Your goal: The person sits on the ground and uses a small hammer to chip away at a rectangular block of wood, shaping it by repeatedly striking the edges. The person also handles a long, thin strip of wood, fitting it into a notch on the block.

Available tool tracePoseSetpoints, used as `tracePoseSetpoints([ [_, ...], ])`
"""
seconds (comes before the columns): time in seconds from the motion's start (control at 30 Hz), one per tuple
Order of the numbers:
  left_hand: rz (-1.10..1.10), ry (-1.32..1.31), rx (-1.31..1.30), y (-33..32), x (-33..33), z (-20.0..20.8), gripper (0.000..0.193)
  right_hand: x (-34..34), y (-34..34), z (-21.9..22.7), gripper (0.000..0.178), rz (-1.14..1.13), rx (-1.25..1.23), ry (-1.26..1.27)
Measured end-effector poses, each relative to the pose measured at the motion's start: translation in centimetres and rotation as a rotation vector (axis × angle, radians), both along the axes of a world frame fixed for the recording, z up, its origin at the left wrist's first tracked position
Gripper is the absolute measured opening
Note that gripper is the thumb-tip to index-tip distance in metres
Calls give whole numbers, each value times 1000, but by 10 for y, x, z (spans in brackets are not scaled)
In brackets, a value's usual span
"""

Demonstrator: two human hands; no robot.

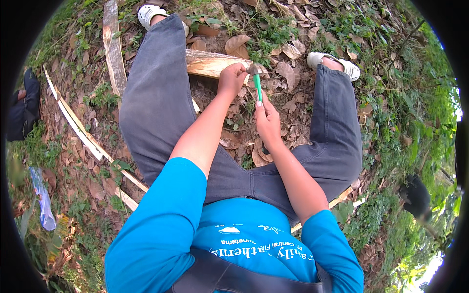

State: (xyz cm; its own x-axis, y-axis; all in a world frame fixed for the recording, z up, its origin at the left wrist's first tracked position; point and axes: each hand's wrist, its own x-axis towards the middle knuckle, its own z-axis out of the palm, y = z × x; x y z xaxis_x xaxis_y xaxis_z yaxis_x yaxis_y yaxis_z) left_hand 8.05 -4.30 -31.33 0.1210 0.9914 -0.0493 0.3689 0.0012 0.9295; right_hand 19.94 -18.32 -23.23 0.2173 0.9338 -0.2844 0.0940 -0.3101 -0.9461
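Ground (207, 94) bearing dry leaves (289, 75), green weeds (273, 32), split log (207, 66), long plank (114, 53), pale wood strips (91, 144), bluish plastic (44, 207).

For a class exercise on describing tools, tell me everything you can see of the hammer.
The hammer has a slim green handle and a dull, metallic-looking head at its far end. The right hand grips the handle, thumb lying along it, hiding part of its length. The head sits just right of the left hand's fingertips and overlaps the right end of the split wood in view; whether they touch cannot be told.
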Motion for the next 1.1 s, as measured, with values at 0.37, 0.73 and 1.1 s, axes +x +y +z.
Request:
tracePoseSetpoints([
  [0.37,27,-63,-32,-3,2,-8,13,1,5,18,48,5,66,-44],
  [0.73,34,-15,11,-2,1,-11,14,-1,4,45,49,-41,402,6],
  [1.1,25,8,0,-3,-2,-6,17,-3,1,49,45,-43,152,41],
])
